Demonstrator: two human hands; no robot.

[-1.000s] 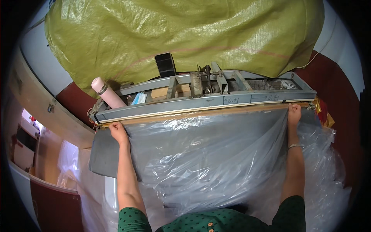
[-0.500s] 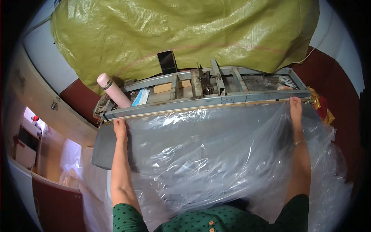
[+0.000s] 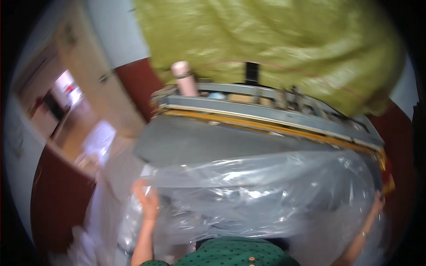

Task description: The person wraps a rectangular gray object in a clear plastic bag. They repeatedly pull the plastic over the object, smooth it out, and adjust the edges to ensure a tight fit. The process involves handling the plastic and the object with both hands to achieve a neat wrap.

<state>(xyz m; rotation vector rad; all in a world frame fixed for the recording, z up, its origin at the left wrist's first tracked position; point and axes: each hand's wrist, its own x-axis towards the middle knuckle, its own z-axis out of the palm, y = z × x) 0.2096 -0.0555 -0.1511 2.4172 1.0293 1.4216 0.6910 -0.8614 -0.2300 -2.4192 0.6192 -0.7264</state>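
A wide clear plastic sheet (image 3: 248, 195) lies crumpled and shiny in front of my body, over part of the grey work surface (image 3: 186, 137). My left hand (image 3: 146, 199) is at the sheet's near left side, touching the film, its fingers apart and somewhat blurred. Far to the right, my right hand (image 3: 378, 203) is closed at the sheet's right edge, with film pinched in its fingers. Beyond the sheet stands a long grey metal frame (image 3: 248, 111) with a yellow-orange strip (image 3: 230, 123) along its near lower side. Both hands are apart from the frame.
On the frame stand a pink bottle (image 3: 185, 82) and a dark phone (image 3: 252, 73). A big yellow-green woven cover (image 3: 275, 35) hangs behind. More loose film (image 3: 100, 142) is at the left, near an open door (image 3: 88, 62). Gold and red material (image 3: 387, 173) hangs at the frame's right end.
Both hands have come away from the metal frame toward my body, drawing the sheet's far edge back. The yellow-orange strip now shows below the frame. The whole view has turned.
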